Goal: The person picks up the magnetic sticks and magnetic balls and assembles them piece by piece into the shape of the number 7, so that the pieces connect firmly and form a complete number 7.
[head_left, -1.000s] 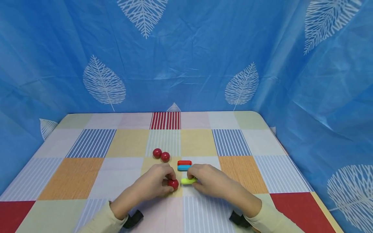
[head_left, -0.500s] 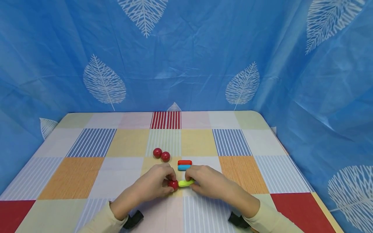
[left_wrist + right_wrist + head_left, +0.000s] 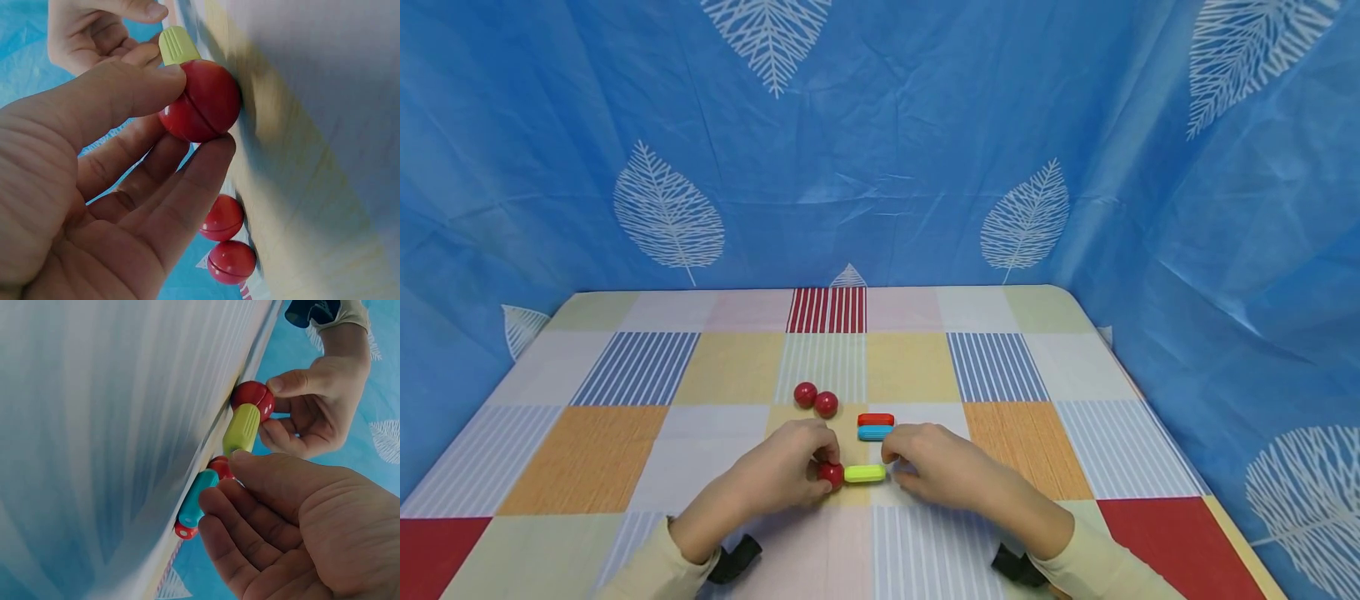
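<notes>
Head view: a yellow-green stick point(image 3: 865, 473) lies on the patchwork tablecloth point(image 3: 647, 467), a smooth, straight little bar with rounded edges. Against its left end sits a glossy red ball point(image 3: 831, 475), pinched by the left hand point(image 3: 790, 467). The right hand point(image 3: 943, 467) is just off the stick's right end, fingers loosely bent and holding nothing. Beyond the stick, a red bar point(image 3: 876, 419) and a blue bar point(image 3: 876, 433) lie side by side, touching; farther left beyond it are two more red balls point(image 3: 816, 400).

Left wrist view: thumb and fingertips clasp the ball (a dark seam runs round it) in front of the stick, whose near end shows grooves.

Right wrist view: the stick's grooved end meets the ball; the right thumb overlaps its other end, though I cannot tell whether they touch.
</notes>
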`<action>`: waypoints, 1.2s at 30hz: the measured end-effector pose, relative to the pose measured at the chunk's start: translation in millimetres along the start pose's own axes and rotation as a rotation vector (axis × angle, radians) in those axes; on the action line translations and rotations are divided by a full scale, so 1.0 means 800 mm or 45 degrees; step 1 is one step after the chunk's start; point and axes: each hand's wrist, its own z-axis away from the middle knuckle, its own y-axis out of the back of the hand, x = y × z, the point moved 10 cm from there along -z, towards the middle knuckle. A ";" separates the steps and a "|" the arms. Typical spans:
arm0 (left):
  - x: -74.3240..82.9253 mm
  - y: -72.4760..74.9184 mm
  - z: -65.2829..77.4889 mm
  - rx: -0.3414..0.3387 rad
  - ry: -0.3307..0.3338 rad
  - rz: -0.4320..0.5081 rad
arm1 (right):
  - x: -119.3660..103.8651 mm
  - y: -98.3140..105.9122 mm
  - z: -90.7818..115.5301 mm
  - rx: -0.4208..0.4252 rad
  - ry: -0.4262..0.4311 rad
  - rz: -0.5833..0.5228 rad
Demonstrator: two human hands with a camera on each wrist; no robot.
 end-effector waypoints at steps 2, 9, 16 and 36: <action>-0.002 0.002 0.001 -0.001 0.004 0.000 | 0.002 0.003 0.000 0.005 -0.010 -0.001; -0.003 0.004 0.001 -0.005 0.003 0.014 | 0.009 0.015 -0.005 0.029 -0.040 -0.010; -0.005 0.002 0.001 -0.018 0.011 0.033 | 0.014 0.028 -0.021 0.071 -0.035 -0.003; -0.004 0.005 0.000 -0.017 -0.029 0.057 | 0.012 0.028 -0.082 0.098 0.013 0.088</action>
